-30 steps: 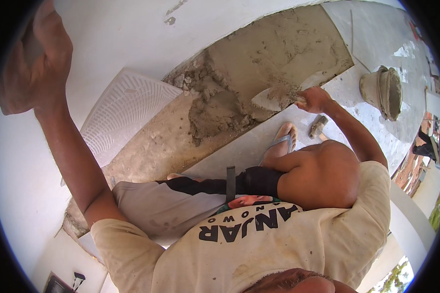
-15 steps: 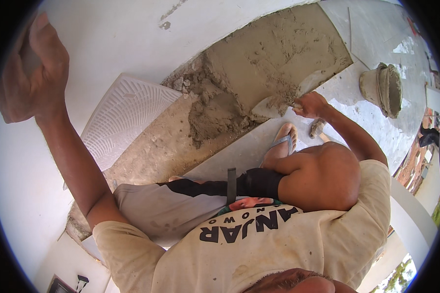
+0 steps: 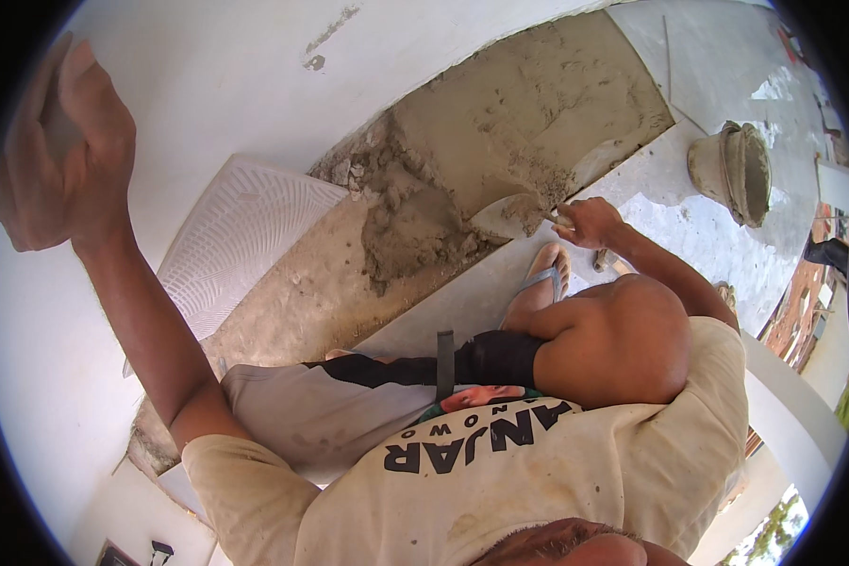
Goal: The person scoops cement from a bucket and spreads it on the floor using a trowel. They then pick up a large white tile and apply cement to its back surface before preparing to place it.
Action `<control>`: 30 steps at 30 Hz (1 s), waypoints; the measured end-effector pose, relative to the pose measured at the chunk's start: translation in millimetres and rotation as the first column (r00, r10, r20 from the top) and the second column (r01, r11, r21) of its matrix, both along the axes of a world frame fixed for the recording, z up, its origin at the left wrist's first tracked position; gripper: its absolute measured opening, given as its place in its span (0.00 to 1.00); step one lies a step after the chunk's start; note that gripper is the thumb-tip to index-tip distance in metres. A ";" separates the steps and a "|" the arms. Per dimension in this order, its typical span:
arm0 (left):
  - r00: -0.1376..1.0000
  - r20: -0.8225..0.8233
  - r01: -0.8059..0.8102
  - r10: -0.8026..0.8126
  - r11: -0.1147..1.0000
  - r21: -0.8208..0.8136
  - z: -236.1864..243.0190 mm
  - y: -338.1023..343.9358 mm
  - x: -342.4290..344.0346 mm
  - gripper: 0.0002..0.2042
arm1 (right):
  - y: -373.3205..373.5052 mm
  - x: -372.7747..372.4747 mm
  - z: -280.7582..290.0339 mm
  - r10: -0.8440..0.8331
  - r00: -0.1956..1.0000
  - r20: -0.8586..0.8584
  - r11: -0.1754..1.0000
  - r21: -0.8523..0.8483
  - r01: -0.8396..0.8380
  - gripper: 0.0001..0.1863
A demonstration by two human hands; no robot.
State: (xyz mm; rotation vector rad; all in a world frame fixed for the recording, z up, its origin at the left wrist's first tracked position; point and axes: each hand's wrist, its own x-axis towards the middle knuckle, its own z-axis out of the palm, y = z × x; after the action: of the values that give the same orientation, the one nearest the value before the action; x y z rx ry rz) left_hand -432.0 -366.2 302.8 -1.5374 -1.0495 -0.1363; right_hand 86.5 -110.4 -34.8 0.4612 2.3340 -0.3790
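Observation:
My right hand is closed around the handle of a trowel. Its mortar-smeared blade lies at the near edge of the wet mortar bed, touching the rough mortar heap on its left. At the far left, my left hand is raised against the white wall, holding nothing, its fingers stretched and apart. Below that hand, a pale tile with a ridged face leans against the wall beside the bare strip of floor.
A mortar-crusted bucket stands on the grey tiled floor at the right. My sandalled foot rests just below the trowel. A small tool head shows partly behind my right forearm. The white wall borders the bed.
The trowel and my right hand have shifted slightly, the blade moving left and up toward the mortar heap. My left hand stays at the wall.

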 end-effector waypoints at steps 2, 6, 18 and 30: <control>0.999 0.030 0.014 -0.014 1.000 0.003 -1.0 0.6 -2.6 0.08 | -8.3 6.2 -9.1 -0.009 1.000 -0.001 1.000 -0.017 0.009 0.23; 1.000 0.024 0.021 -0.020 0.999 -0.034 3.2 -1.8 -2.0 0.09 | 1.4 13.5 -14.2 -0.112 0.992 -0.065 0.992 0.058 0.116 0.23; 0.998 0.014 -0.062 0.060 0.993 0.102 -11.3 2.5 19.9 0.07 | 80.4 55.6 -15.6 -0.534 0.795 -0.288 0.754 0.264 0.602 0.28; 0.986 0.088 -0.155 0.142 0.973 0.172 -18.9 -3.7 24.7 0.06 | 80.7 59.0 -18.0 -0.588 0.769 -0.253 0.732 0.239 0.638 0.24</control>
State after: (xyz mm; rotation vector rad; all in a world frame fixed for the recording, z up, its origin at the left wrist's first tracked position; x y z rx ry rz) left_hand -407.3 -369.9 283.9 -1.2962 -1.1761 -0.1801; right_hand 145.5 -29.8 -52.8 1.4372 2.3455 -0.3561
